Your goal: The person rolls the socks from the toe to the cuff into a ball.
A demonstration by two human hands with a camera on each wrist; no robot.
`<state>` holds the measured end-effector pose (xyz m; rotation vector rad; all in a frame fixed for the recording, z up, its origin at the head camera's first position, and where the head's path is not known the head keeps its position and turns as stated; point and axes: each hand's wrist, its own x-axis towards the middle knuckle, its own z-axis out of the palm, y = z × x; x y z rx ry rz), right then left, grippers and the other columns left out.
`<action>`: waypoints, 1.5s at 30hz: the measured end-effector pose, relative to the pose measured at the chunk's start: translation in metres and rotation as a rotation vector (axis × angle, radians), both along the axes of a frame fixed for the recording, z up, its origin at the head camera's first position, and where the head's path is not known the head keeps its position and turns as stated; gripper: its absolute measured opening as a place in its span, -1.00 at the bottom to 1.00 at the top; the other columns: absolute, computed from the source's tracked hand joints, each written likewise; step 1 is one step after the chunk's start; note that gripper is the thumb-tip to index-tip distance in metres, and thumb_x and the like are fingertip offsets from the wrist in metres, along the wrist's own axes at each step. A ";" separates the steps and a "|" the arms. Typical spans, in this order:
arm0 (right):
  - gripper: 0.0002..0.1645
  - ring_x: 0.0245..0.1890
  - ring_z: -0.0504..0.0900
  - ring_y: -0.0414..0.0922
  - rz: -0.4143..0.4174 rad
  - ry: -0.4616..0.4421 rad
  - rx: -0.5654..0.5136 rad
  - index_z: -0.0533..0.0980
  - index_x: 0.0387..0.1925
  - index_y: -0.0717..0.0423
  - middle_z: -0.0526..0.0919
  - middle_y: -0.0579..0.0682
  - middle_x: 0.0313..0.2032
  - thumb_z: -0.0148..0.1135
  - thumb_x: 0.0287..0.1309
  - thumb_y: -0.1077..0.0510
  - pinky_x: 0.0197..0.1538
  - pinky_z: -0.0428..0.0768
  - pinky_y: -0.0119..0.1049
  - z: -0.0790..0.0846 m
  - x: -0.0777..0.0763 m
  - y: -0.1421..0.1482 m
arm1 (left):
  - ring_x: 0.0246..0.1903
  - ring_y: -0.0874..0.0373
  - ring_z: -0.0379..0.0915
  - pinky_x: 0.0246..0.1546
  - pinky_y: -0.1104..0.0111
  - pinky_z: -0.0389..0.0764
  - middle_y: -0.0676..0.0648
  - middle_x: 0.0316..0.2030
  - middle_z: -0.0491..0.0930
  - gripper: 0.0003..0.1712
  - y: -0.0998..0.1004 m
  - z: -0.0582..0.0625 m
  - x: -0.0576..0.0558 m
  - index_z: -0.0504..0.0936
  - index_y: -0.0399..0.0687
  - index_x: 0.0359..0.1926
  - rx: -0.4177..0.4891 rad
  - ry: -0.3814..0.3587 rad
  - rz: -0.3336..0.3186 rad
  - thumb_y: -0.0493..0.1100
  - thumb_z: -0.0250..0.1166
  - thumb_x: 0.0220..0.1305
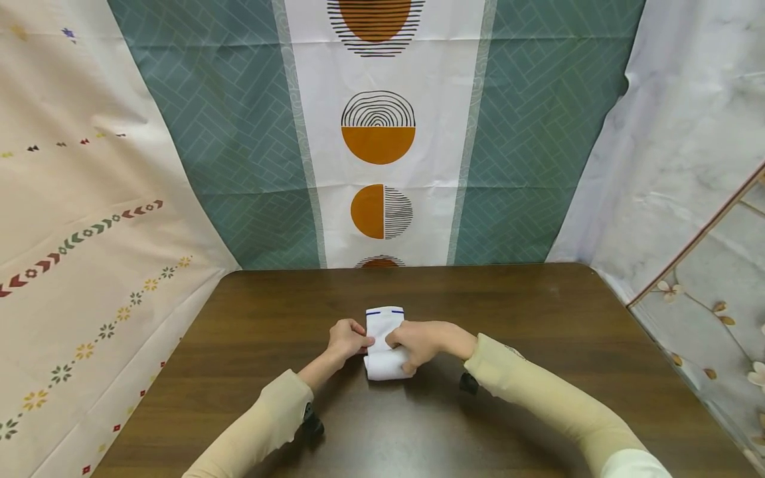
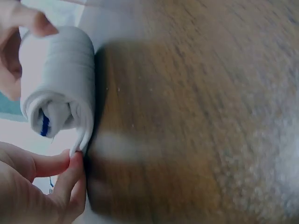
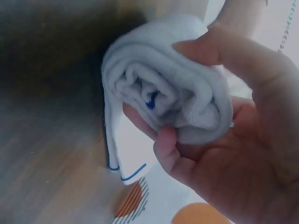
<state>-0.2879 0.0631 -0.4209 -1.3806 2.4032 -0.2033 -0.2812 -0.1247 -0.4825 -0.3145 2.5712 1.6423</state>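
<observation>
A white, soft cloth [image 1: 386, 365] with blue edging lies partly rolled up on the table, its flat end stretching away from me. In the left wrist view, my left hand [image 2: 42, 182] pinches the layered side edge of the cloth beside the roll [image 2: 60, 70] between thumb and finger. My right hand [image 3: 243, 121] holds the roll from its right end, the thumb on one side and fingers curled round the other. Spiral layers with a bit of blue inside show at the roll's end. Two blue-edged layers [image 3: 133, 172] hang together at the unrolled end.
The dark brown wooden table [image 1: 478, 299] extends around both hands. Behind it hangs a green and white patterned curtain [image 1: 382, 79]. Patterned cloths line the left side [image 1: 89, 265] and the right side [image 1: 687, 219]. A dark device [image 1: 312, 423] is strapped at the left wrist.
</observation>
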 end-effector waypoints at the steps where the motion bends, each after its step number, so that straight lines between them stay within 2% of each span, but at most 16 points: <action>1: -0.66 -0.55 0.25 -0.32 -0.003 -0.023 -0.002 0.37 -0.49 0.03 0.32 -0.24 -0.56 0.45 -0.08 0.15 -0.43 0.27 -0.51 0.000 -0.003 -0.001 | -0.70 0.25 0.50 -0.58 0.43 0.62 -0.09 -0.54 0.52 -0.75 0.000 0.000 0.000 0.51 -0.32 -0.40 0.009 -0.008 0.004 -0.44 0.46 -0.04; 4: -0.63 -0.56 0.17 -0.31 -0.008 -0.069 -0.005 0.30 -0.57 0.01 0.21 -0.22 -0.58 0.40 -0.03 0.17 -0.45 0.20 -0.48 0.000 -0.011 -0.004 | -0.69 0.25 0.50 -0.59 0.43 0.62 -0.12 -0.53 0.56 -0.79 -0.001 0.000 -0.001 0.52 -0.32 -0.39 0.009 -0.006 -0.012 -0.42 0.43 0.01; 6: -0.61 -0.58 0.13 -0.30 -0.013 -0.095 -0.014 0.25 -0.60 0.00 0.15 -0.22 -0.60 0.36 0.00 0.18 -0.46 0.15 -0.47 -0.002 -0.016 -0.006 | -0.68 0.24 0.50 -0.60 0.43 0.61 -0.13 -0.55 0.60 -0.80 -0.003 0.000 -0.002 0.53 -0.30 -0.41 -0.048 0.026 -0.038 -0.39 0.43 0.02; 10: -0.62 -0.59 0.11 -0.31 -0.020 -0.150 -0.024 0.22 -0.64 -0.03 0.13 -0.22 -0.62 0.28 0.04 0.19 -0.47 0.14 -0.47 -0.006 -0.026 -0.009 | -0.60 0.25 0.45 -0.55 0.44 0.49 -0.07 -0.56 0.61 -0.77 -0.005 0.003 0.002 0.53 -0.22 -0.43 -0.281 0.185 -0.130 -0.30 0.47 -0.02; 12: -0.65 -0.59 0.13 -0.32 -0.014 -0.182 -0.023 0.24 -0.64 -0.03 0.16 -0.23 -0.62 0.24 0.05 0.19 -0.47 0.15 -0.48 -0.008 -0.031 -0.009 | -0.56 0.25 0.41 -0.52 0.43 0.41 -0.03 -0.56 0.58 -0.80 -0.005 0.005 0.004 0.55 -0.17 -0.44 -0.362 0.280 -0.189 -0.28 0.45 0.01; 14: -0.71 -0.60 0.16 -0.34 -0.013 -0.214 -0.020 0.28 -0.63 -0.03 0.19 -0.24 -0.63 0.21 0.04 0.19 -0.48 0.17 -0.49 -0.010 -0.035 -0.010 | -0.53 0.26 0.39 -0.48 0.44 0.40 0.00 -0.54 0.58 -0.87 -0.005 0.009 0.007 0.58 -0.14 -0.43 -0.375 0.362 -0.284 -0.25 0.40 0.10; 17: -0.80 -0.62 0.17 -0.34 -0.029 -0.276 -0.013 0.35 -0.60 -0.05 0.22 -0.25 -0.64 0.17 0.04 0.18 -0.50 0.19 -0.48 -0.013 -0.041 -0.010 | -0.47 0.30 0.43 -0.43 0.48 0.46 0.02 -0.49 0.62 -0.90 -0.005 0.014 0.011 0.63 -0.10 -0.37 -0.353 0.439 -0.495 -0.18 0.28 0.26; 20: -0.82 -0.65 0.21 -0.34 -0.046 -0.341 0.011 0.40 -0.60 -0.08 0.25 -0.26 -0.66 0.14 0.06 0.16 -0.52 0.22 -0.48 -0.014 -0.047 -0.010 | -0.37 0.29 0.51 -0.32 0.46 0.54 0.00 -0.38 0.68 -0.84 -0.007 0.017 0.015 0.63 -0.11 -0.25 -0.344 0.455 -0.680 -0.11 0.21 0.35; 22: -0.81 -0.65 0.22 -0.33 -0.041 -0.372 0.034 0.40 -0.61 -0.08 0.26 -0.26 -0.67 0.13 0.07 0.14 -0.53 0.23 -0.47 -0.014 -0.050 -0.011 | -0.31 0.29 0.53 -0.25 0.45 0.56 -0.01 -0.29 0.69 -0.82 -0.009 0.019 0.017 0.61 -0.10 -0.18 -0.371 0.441 -0.750 -0.09 0.25 0.32; 25: -0.85 -0.65 0.30 -0.32 -0.051 -0.410 0.050 0.43 -0.61 -0.07 0.34 -0.25 -0.67 0.11 0.04 0.10 -0.52 0.31 -0.45 -0.014 -0.054 -0.010 | -0.28 0.26 0.54 -0.24 0.45 0.55 -0.02 -0.19 0.68 -0.65 -0.012 0.022 0.018 0.57 -0.11 -0.07 -0.422 0.410 -0.798 -0.07 0.39 0.18; 28: -0.88 -0.63 0.45 -0.30 -0.110 -0.489 0.061 0.49 -0.55 -0.05 0.49 -0.21 -0.64 0.08 0.02 0.07 -0.51 0.37 -0.41 -0.016 -0.056 -0.009 | -0.29 0.24 0.54 -0.28 0.46 0.53 -0.04 -0.14 0.67 -0.41 -0.010 0.023 0.019 0.54 -0.14 -0.02 -0.509 0.418 -0.824 -0.02 0.53 -0.04; 32: -0.81 -0.60 0.59 -0.22 -0.188 -0.563 0.065 0.53 -0.52 0.02 0.61 -0.12 -0.61 0.05 0.04 0.06 -0.53 0.39 -0.40 -0.017 -0.053 -0.007 | -0.31 0.24 0.55 -0.29 0.46 0.55 -0.05 -0.19 0.68 -0.34 -0.006 0.021 0.018 0.55 -0.17 -0.07 -0.578 0.460 -0.821 -0.01 0.61 -0.19; 34: -0.79 -0.59 0.61 -0.20 -0.233 -0.547 0.061 0.54 -0.51 0.05 0.62 -0.09 -0.60 0.07 0.05 0.05 -0.52 0.43 -0.40 -0.016 -0.048 -0.007 | -0.35 0.25 0.54 -0.32 0.47 0.54 -0.04 -0.24 0.69 -0.38 -0.005 0.020 0.017 0.56 -0.14 -0.12 -0.583 0.466 -0.815 -0.02 0.62 -0.21; 38: -0.77 -0.57 0.63 -0.15 -0.361 -0.413 0.076 0.53 -0.44 0.07 0.60 -0.08 -0.54 0.17 0.06 -0.01 -0.43 0.55 -0.34 -0.010 -0.033 -0.005 | -0.40 0.31 0.49 -0.36 0.53 0.51 -0.01 -0.29 0.69 -0.44 -0.005 0.018 0.014 0.59 -0.12 -0.16 -0.571 0.445 -0.823 -0.02 0.60 -0.18; 41: -0.70 -0.53 0.58 -0.14 -0.403 -0.229 0.106 0.49 -0.36 0.08 0.56 -0.06 -0.49 0.24 0.05 -0.07 -0.39 0.53 -0.31 -0.003 -0.022 -0.004 | -0.42 0.34 0.47 -0.39 0.54 0.50 0.00 -0.30 0.69 -0.46 -0.005 0.019 0.010 0.60 -0.13 -0.17 -0.552 0.420 -0.840 -0.01 0.60 -0.16; 45: -0.54 -0.44 0.47 -0.11 -0.396 0.061 0.077 0.43 -0.22 0.17 0.54 0.03 -0.39 0.33 0.02 -0.08 -0.36 0.46 -0.23 0.001 -0.008 -0.001 | -0.44 0.36 0.43 -0.42 0.54 0.48 0.03 -0.31 0.69 -0.50 -0.006 0.020 0.005 0.62 -0.12 -0.19 -0.520 0.383 -0.855 0.00 0.58 -0.14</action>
